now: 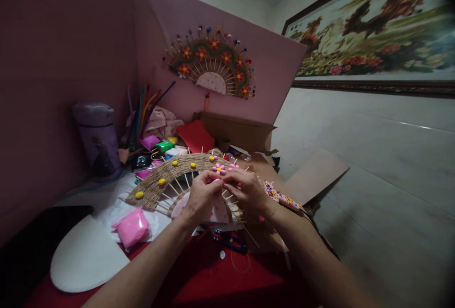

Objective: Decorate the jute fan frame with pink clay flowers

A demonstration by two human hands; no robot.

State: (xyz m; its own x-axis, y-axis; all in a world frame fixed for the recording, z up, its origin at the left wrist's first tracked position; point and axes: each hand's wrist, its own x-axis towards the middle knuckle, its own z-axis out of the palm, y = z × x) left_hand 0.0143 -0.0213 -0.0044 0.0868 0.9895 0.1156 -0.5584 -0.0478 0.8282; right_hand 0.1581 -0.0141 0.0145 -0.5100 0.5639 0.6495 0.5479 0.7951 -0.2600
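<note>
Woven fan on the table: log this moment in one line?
left hand and right hand: fingertips together over woven fan, hold unclear | fan: yellow dots, pink flowers | pink packet: beside fan

Beneath the fingers [222, 182]: fan [156, 188], rough matt twine-like band, bare wooden-looking sticks. Left of fingers: pink packet [132, 228], glossy clear plastic wrap. Beyond fingers: box [236, 131], matt brown cardboard.

Both hands raised together at centre, fingertips meeting.
Left hand [206, 192] and right hand [247, 189] angled inward, fingers bent, thumbs close to the fingertips. Forearms bare, converging from the lower left and lower right; the right wrist [270, 211] bends inward. Exact fingertip contact partly hidden.
</note>
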